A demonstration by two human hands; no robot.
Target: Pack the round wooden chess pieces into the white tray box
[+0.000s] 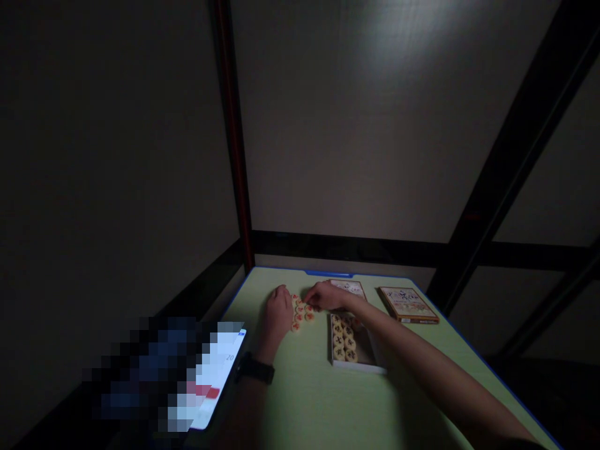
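Observation:
Several round Chinese chess pieces [300, 317] with red characters lie close together in short rows on the pale green table. My left hand [279, 310] rests along their left side, fingers stretched out and grasping nothing. From the right, my right hand [323, 295] reaches across to the far end of the group. Its thumb and fingers are pinched at a piece there, which they mostly cover. Nearer me, an open box [359, 367] holds pieces with black characters [344, 340] in two columns. My right forearm hides part of this box.
A closed printed box [407, 303] lies at the table's right side. Behind my right hand is a similar printed lid or box [349, 288]. A lit screen [220, 381] stands at the left edge. Walls rise behind the table [309, 400].

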